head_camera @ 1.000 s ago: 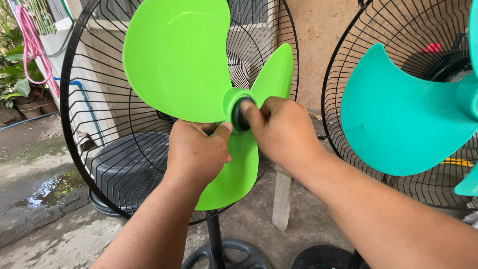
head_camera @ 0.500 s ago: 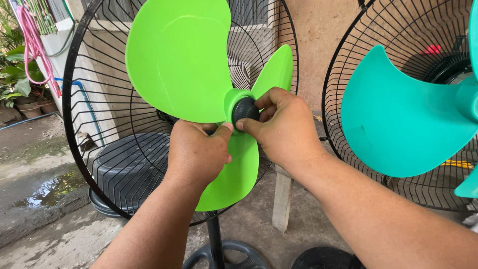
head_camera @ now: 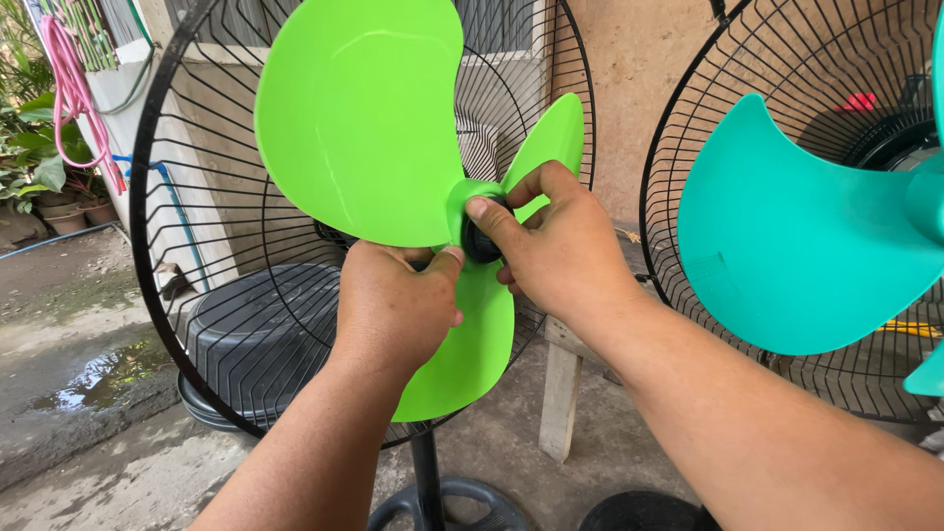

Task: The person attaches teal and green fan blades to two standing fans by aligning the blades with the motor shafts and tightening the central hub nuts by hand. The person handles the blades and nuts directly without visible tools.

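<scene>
— Item one?

— Fan blade (head_camera: 364, 118), bright green, three lobes, centre of the frame. It sits in front of the black wire rear guard (head_camera: 211, 177) of a pedestal fan. One large lobe rises to the upper middle, a narrow one shows edge-on to the right, a third hangs below my hands.

— Hands?

— My left hand (head_camera: 393, 310), centre of the frame, is closed on the blade at the foot of the hub, thumb up against the green plastic. My right hand (head_camera: 556, 251), just right of centre, has thumb and fingers pinched around the black cap (head_camera: 480, 241) at the middle of the hub. Both are grasping; neither is loose.

— Position of the cap?

— Seated on the hub's front, mostly covered by my right fingers. How far it is threaded on I cannot tell.

— Stand?

— Black pole (head_camera: 426, 467) running down to a dark round base (head_camera: 447, 501) at the bottom edge.

— Neighbouring stock?

— Second fan, right side of the frame: teal blade (head_camera: 796, 246) in its own black guard (head_camera: 747, 59), well apart from my hands.

— Surroundings?

— Pink hose (head_camera: 74, 88) coiled at upper left, potted plants (head_camera: 39, 187) below it, a puddle (head_camera: 93, 374) on the concrete at lower left, a wooden post (head_camera: 560, 398) between the two fans.
</scene>
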